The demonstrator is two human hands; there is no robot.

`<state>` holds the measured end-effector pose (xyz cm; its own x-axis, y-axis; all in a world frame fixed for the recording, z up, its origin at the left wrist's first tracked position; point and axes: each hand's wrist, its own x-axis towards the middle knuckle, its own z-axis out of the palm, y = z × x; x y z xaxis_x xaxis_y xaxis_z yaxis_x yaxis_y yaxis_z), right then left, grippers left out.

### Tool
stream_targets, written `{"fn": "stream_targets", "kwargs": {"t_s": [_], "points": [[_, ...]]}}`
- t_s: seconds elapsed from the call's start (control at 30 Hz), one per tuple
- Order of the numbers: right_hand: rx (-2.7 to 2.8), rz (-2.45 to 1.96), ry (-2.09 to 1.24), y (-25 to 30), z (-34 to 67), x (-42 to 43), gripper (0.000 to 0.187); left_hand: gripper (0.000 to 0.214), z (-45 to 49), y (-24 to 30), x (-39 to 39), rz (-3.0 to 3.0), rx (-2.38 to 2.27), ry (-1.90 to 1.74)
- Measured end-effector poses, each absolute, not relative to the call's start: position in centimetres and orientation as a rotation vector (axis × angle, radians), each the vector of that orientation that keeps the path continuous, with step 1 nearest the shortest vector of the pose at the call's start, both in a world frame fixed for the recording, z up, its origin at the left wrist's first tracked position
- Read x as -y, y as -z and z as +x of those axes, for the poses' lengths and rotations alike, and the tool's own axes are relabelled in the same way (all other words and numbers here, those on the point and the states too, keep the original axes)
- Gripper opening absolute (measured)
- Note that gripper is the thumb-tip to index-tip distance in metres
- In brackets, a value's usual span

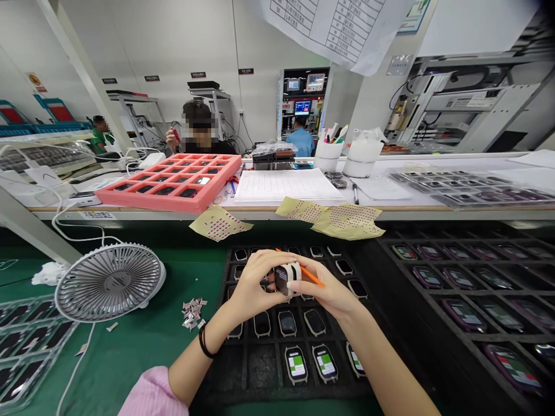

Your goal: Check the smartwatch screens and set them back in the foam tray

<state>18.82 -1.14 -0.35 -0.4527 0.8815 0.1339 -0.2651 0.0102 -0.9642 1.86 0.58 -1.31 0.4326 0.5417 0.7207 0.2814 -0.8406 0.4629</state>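
Observation:
My left hand [255,283] and my right hand [327,292] meet above a black compartment tray [255,370] of small watch bodies. Between them they grip one white-edged watch body [286,278] with a dark screen. My right hand also pinches a thin orange stick [313,276] that points to the right. My left fingers curl round the watch from the left, and a black band sits on that wrist. Three watches [324,364] with green-and-white labels lie in the tray's near row.
A small white fan [110,281] lies on the green mat at left, with scraps [193,313] beside it. More black trays [472,289] fill the right. A pink tray [173,182], papers and yellow sticker sheets [347,221] sit on the shelf. Other people work beyond.

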Motion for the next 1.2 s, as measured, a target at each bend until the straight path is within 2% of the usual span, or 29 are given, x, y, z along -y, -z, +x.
{"fn": "stream_targets", "kwargs": {"t_s": [0.17, 0.3, 0.43, 0.53, 1.2], "points": [[1.452, -0.703, -1.503, 0.4, 18.6, 1.1, 0.042, 0.04, 1.9, 1.3, -0.7, 2.446, -0.674, -1.428], [1.413, -0.756, -1.157, 0.5, 18.6, 1.8, 0.029, 0.042, 1.1, 1.0, -0.8, 2.414, -0.72, -1.479], [1.421, -0.619, -0.692, 0.7, 19.5, 3.3, 0.039, 0.045, 0.3, 0.6, -0.6, 2.323, -0.793, -1.486], [1.436, -0.516, -0.499, 0.9, 20.0, 4.4, 0.043, 0.045, 0.2, 0.6, -0.3, 2.299, -0.838, -1.467], [1.361, -0.539, -0.43, 1.0, 19.7, 5.2, 0.043, 0.049, 0.8, 0.9, 0.2, 2.308, -0.862, -1.498]]}}
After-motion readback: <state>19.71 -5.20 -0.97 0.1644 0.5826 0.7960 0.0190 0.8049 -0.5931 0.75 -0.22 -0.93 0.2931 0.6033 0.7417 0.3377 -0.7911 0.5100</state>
